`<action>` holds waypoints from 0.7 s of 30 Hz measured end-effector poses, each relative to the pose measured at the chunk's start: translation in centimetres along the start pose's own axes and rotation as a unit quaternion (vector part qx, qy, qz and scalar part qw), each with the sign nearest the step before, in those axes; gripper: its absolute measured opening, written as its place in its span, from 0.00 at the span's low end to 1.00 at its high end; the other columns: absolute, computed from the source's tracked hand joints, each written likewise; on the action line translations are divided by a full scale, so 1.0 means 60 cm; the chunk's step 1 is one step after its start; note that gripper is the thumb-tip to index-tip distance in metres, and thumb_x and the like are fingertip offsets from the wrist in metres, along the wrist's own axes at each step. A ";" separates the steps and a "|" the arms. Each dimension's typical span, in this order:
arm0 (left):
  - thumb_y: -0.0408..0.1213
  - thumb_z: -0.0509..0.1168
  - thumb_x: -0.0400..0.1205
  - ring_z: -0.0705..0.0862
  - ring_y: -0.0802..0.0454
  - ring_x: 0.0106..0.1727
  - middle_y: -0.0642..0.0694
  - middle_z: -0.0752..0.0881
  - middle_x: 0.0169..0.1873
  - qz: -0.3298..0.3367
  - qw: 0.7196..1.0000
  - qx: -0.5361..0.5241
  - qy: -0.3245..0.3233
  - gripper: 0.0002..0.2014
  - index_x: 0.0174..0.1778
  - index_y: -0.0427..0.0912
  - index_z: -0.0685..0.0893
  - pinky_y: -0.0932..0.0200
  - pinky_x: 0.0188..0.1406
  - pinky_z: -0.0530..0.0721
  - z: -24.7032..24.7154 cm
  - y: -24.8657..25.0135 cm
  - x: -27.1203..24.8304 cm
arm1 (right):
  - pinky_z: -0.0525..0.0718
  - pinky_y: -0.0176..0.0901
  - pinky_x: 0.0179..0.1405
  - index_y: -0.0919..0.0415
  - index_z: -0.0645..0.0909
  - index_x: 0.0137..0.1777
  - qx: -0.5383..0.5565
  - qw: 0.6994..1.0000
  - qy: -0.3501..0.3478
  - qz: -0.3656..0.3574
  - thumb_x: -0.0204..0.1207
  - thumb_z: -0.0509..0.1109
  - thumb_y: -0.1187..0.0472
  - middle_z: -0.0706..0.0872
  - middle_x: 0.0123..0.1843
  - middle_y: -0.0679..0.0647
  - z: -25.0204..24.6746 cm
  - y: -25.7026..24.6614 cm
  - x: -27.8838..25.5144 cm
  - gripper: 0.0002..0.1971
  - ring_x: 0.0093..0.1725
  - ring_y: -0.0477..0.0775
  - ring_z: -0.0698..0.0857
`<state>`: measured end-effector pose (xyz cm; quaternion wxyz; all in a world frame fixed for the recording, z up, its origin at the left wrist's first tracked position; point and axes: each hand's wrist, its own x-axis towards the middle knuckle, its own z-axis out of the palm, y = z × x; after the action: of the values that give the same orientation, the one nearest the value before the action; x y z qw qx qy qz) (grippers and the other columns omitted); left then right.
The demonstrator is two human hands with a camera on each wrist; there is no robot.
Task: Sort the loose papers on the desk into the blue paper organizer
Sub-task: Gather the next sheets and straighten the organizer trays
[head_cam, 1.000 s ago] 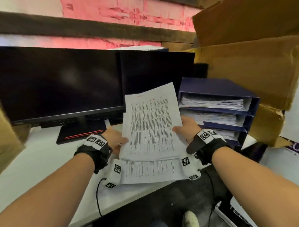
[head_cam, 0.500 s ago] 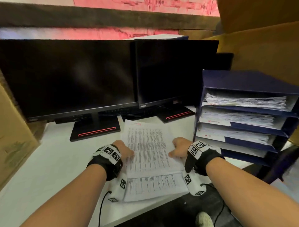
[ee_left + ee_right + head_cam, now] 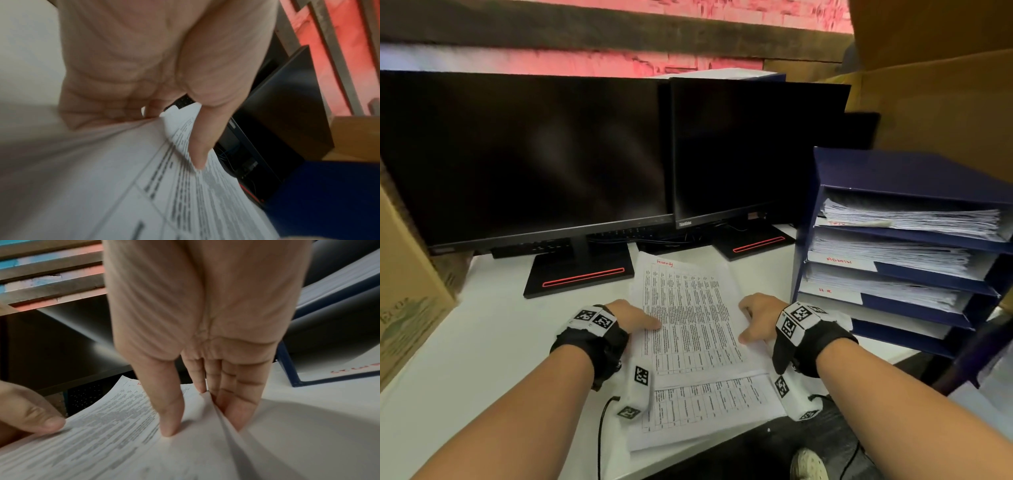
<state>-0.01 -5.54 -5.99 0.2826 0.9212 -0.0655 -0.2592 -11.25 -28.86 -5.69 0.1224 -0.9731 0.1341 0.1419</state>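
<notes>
While bent over the desk (image 3: 482,342), grips the sheet (image 3: 688,318) from both sides. Pinches its left edge with the left hand (image 3: 635,318): thumb (image 3: 197,138) laid flat on the print, fingers curled beneath the paper, with only one fingertip showing there. Pinches its right edge with the right hand (image 3: 758,317): thumb (image 3: 168,410) pressed down on the print, fingers (image 3: 236,394) close together and tucked under the raised edge.

Holds that sheet low, between the two wrists, over the stack (image 3: 705,407) lying at the front edge of the desk. Reaches with its far end almost to the monitor stands. Carries a printed table and, at the top, a red handwritten word too small to read.

Just to the right, apart from the sheet, finds the organizer (image 3: 893,168), upright on the desk, open toward the person. Holds paper piles on its three upper shelves; reads "ADMIN" and "HR" in red on two shelf labels, cannot make out the top label. Cannot tell what lies on the lowest shelf.

Behind the papers, faces two dark monitors (image 3: 517,154) side by side. Has a cardboard box (image 3: 407,291) at the far left and more cardboard (image 3: 928,102) behind the organizer.
</notes>
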 end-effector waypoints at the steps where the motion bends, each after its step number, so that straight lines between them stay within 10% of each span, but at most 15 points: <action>1: 0.48 0.75 0.74 0.86 0.45 0.55 0.42 0.88 0.56 0.002 1.000 0.014 -0.001 0.25 0.63 0.38 0.82 0.53 0.60 0.84 0.004 0.005 0.001 | 0.74 0.37 0.34 0.60 0.72 0.47 -0.003 1.000 0.000 -0.001 0.71 0.75 0.53 0.75 0.48 0.53 0.000 0.001 0.000 0.16 0.46 0.53 0.77; 10: 0.36 0.76 0.74 0.81 0.40 0.65 0.37 0.81 0.64 0.042 0.996 0.013 0.075 0.33 0.71 0.30 0.70 0.53 0.61 0.79 0.017 0.051 -0.002 | 0.72 0.36 0.30 0.54 0.65 0.33 0.001 1.000 0.012 0.000 0.71 0.74 0.52 0.74 0.45 0.52 0.009 0.004 0.000 0.19 0.44 0.53 0.76; 14: 0.40 0.68 0.81 0.80 0.45 0.65 0.42 0.81 0.65 0.117 0.986 0.087 0.081 0.22 0.70 0.38 0.77 0.58 0.59 0.77 0.008 0.046 -0.020 | 0.85 0.47 0.56 0.60 0.77 0.58 0.092 0.996 -0.006 0.020 0.70 0.76 0.53 0.83 0.60 0.55 0.012 0.015 0.002 0.20 0.56 0.55 0.84; 19: 0.30 0.71 0.77 0.82 0.46 0.63 0.44 0.84 0.60 0.211 0.967 -0.084 0.118 0.19 0.64 0.41 0.79 0.46 0.67 0.79 -0.041 0.036 -0.054 | 0.83 0.52 0.63 0.63 0.58 0.80 0.425 0.902 0.072 0.022 0.70 0.79 0.54 0.79 0.71 0.58 -0.018 0.014 -0.005 0.44 0.64 0.58 0.82; 21: 0.24 0.72 0.75 0.85 0.47 0.59 0.46 0.86 0.57 0.241 0.940 -0.208 0.123 0.20 0.60 0.46 0.80 0.41 0.66 0.80 -0.058 0.043 -0.074 | 0.81 0.54 0.64 0.61 0.70 0.75 0.525 0.840 0.135 -0.027 0.71 0.79 0.60 0.83 0.68 0.58 -0.039 -0.003 -0.010 0.34 0.61 0.56 0.84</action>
<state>-1.94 -4.79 -0.17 0.5275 0.8233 -0.1951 -0.0761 -11.17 -29.19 -3.30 0.5996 -0.7756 0.1777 -0.0860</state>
